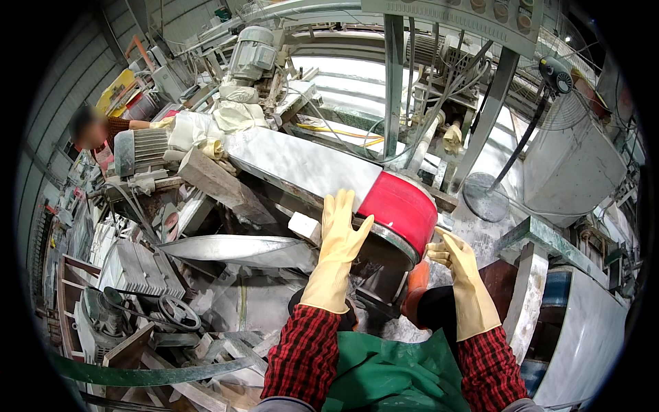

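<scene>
A long white-grey marble slab (pixel 309 161) lies on a conveyor that ends near me in a red belt (pixel 401 209) curving over its roller. My left hand (pixel 338 247), in a cream rubber glove, is at the slab's near left edge, close to the red belt. Its fingers are spread and hold nothing; whether the fingertips touch the stone I cannot tell. At the right side of the belt's rounded end is my right hand (pixel 461 268), gloved alike. Its fingers are loosely bent, with nothing visible in them.
Beyond the conveyor's far left, a person (pixel 103 134) reaches a gloved hand toward the covered machinery. A grey motor (pixel 252 53) stands at the back. A pedestal fan (pixel 556 75) is on the right, near leaning slabs (pixel 583 336). A handwheel (pixel 180 310) and scrap pieces lie left.
</scene>
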`<state>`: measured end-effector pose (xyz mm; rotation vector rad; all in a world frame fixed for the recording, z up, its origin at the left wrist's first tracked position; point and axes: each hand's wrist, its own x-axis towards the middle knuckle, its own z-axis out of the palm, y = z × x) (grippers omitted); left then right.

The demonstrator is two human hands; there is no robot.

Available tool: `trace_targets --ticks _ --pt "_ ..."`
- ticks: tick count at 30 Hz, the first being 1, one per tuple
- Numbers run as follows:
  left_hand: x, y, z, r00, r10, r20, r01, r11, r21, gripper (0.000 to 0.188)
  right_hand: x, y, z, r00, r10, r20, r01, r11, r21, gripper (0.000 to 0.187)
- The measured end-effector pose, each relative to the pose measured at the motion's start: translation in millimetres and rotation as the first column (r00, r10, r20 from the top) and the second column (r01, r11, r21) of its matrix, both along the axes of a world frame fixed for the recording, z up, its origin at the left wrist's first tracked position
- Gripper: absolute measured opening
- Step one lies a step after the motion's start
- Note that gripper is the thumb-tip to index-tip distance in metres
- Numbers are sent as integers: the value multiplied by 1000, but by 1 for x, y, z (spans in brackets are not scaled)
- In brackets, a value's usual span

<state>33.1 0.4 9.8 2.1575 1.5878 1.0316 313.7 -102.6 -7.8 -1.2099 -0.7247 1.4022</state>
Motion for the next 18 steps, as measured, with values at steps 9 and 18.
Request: trace_targets --ticks 9,18 --pt "-1 0 -3 1000 13 23 -13 1000 -2 72 0 0 0 1000 2 6 -2 1000 -5 52" --pt "1 -2 2 998 -10 59 10 1000 -2 73 1 1 -1 1000 11 0 -11 1000 -2 50"
